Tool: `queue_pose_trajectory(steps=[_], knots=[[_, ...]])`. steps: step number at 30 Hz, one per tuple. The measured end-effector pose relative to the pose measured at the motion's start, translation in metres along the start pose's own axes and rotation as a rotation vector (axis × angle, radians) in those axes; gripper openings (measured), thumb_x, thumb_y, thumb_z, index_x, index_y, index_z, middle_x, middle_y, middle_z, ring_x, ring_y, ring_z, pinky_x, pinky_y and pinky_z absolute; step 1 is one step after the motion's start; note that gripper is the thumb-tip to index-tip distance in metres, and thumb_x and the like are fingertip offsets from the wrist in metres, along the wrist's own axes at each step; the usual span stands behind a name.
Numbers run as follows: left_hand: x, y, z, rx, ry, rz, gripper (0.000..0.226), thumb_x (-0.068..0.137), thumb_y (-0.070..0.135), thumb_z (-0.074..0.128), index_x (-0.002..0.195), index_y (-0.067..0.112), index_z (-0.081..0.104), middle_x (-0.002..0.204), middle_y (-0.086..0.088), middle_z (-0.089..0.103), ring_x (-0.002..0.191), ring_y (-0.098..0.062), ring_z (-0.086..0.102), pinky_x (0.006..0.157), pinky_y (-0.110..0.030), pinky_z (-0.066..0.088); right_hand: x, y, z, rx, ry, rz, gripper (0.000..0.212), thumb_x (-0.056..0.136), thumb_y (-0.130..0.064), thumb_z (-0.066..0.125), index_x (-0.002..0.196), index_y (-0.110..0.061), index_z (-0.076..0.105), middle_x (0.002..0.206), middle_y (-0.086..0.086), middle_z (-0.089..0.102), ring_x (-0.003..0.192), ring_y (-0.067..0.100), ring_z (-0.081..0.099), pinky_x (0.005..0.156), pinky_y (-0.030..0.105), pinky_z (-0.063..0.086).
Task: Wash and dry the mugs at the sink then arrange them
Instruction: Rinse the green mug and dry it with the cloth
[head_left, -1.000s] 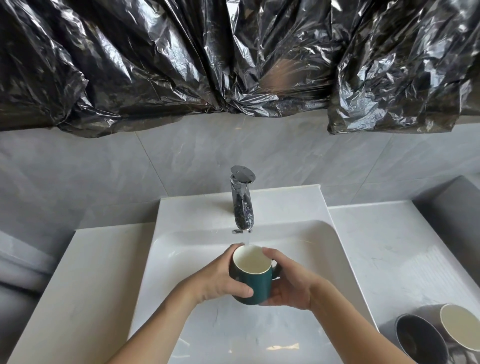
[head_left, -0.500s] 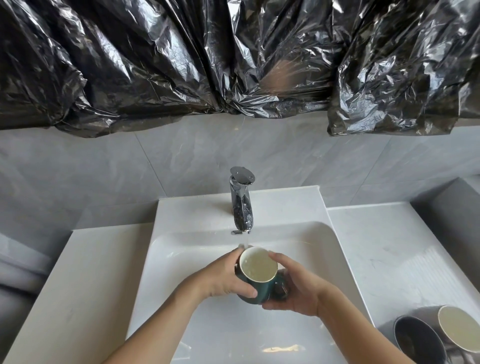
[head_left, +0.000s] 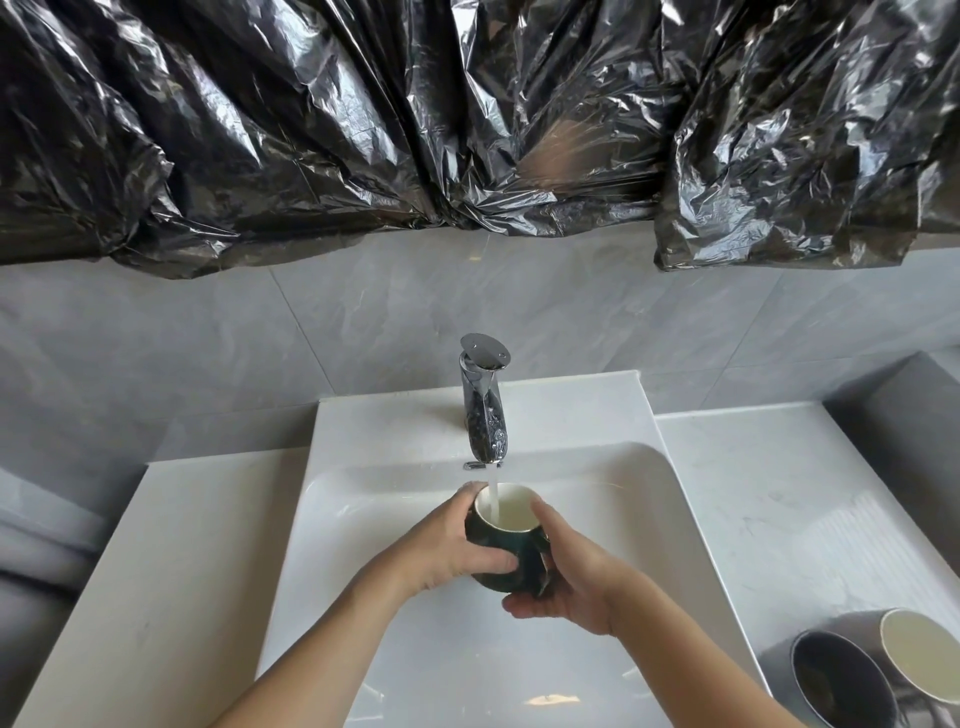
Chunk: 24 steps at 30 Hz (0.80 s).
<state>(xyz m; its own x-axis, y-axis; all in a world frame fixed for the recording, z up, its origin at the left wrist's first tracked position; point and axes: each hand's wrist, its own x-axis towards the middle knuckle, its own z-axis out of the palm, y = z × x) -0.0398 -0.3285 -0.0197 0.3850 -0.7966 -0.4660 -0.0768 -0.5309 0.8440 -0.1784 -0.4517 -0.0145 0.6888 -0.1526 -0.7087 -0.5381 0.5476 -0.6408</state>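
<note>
A dark green mug (head_left: 506, 564) with a white inside is held over the white sink (head_left: 395, 519), right under the chrome faucet (head_left: 484, 410). A stream of water runs from the spout into the mug. My left hand (head_left: 449, 551) grips the mug's left side, thumb across its front. My right hand (head_left: 563, 577) cups the mug from the right and below, one finger up at the rim. Two more mugs lie on their sides on the counter at the lower right: a dark-lined grey mug (head_left: 841, 680) and a cream-lined mug (head_left: 919, 654).
White counter (head_left: 130, 597) runs on both sides of the sink. Crumpled black plastic sheeting (head_left: 311, 130) covers the wall above the grey tiles. A grey ledge (head_left: 904, 415) rises at the far right.
Both hands have carried the mug away from me and under the spout. Water now pours into it. My right hand has slid lower, under the mug.
</note>
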Motion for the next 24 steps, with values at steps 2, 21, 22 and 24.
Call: queue_pose_trajectory(steps=[2,21,22,24], knots=[[0.000,-0.004,-0.004,-0.017,0.031,-0.003,0.061,0.065,0.028,0.087,0.115,0.041,0.054,0.105,0.008,0.070,0.102,-0.008,0.067,0.096,-0.038,0.054,0.001,-0.001,-0.001,-0.051,-0.029,0.019,0.069,0.097,-0.071,0.024,0.120,-0.021,0.067,0.110,0.014,0.071,0.085,0.031,0.062,0.084,0.042,0.058],[-0.004,-0.015,-0.002,-0.480,0.121,-0.255,0.060,0.072,0.044,0.067,0.120,0.012,0.054,0.112,-0.016,0.071,0.100,-0.029,0.071,0.074,-0.042,0.060,0.010,0.003,0.013,-0.280,0.087,-0.050,0.054,0.103,-0.059,0.025,0.123,-0.029,0.064,0.116,-0.007,0.071,0.112,0.012,0.062,0.107,0.038,0.043],[-0.004,-0.015,-0.002,-0.504,0.123,-0.267,0.061,0.076,0.046,0.066,0.122,0.011,0.050,0.114,-0.017,0.069,0.097,-0.030,0.072,0.070,-0.041,0.059,0.011,0.003,0.014,-0.279,0.090,-0.059,0.052,0.103,-0.059,0.026,0.126,-0.030,0.062,0.119,-0.008,0.070,0.114,0.010,0.061,0.105,0.037,0.043],[-0.005,-0.013,-0.003,-0.527,0.101,-0.280,0.056,0.088,0.047,0.061,0.127,0.010,0.047,0.116,-0.019,0.069,0.094,-0.030,0.071,0.065,-0.037,0.057,0.014,0.002,0.015,-0.257,0.096,-0.078,0.050,0.102,-0.059,0.028,0.130,-0.031,0.059,0.123,-0.007,0.069,0.116,0.009,0.060,0.099,0.034,0.046]])
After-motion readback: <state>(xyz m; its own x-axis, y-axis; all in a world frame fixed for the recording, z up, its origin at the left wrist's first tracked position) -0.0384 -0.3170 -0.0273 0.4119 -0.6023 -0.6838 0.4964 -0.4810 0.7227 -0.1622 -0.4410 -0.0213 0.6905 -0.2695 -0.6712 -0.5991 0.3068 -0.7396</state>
